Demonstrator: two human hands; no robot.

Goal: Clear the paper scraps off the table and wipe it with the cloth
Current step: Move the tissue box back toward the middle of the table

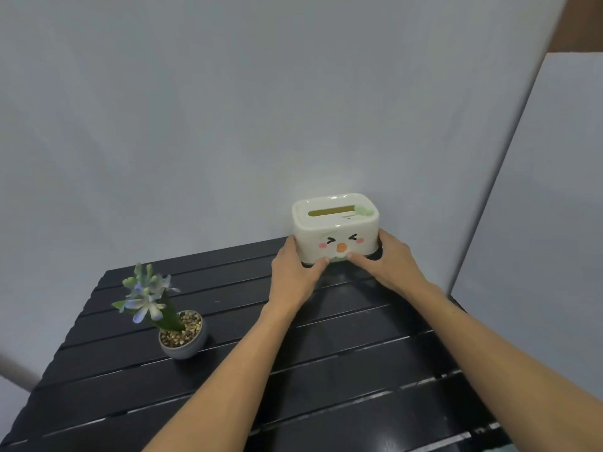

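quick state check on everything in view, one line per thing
tissue box: upright at the table's far edge near the wall, top slot empty, held at both ends
left hand: gripping the box's left end
right hand: gripping the box's right end
flower pot: upright on the table, untouched
table: dark slats, no paper scraps or cloth visible

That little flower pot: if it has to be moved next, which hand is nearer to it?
Probably the left hand. Both hands grip the tissue box, but the flower pot stands on the table's left side, while the right hand would have to cross over.
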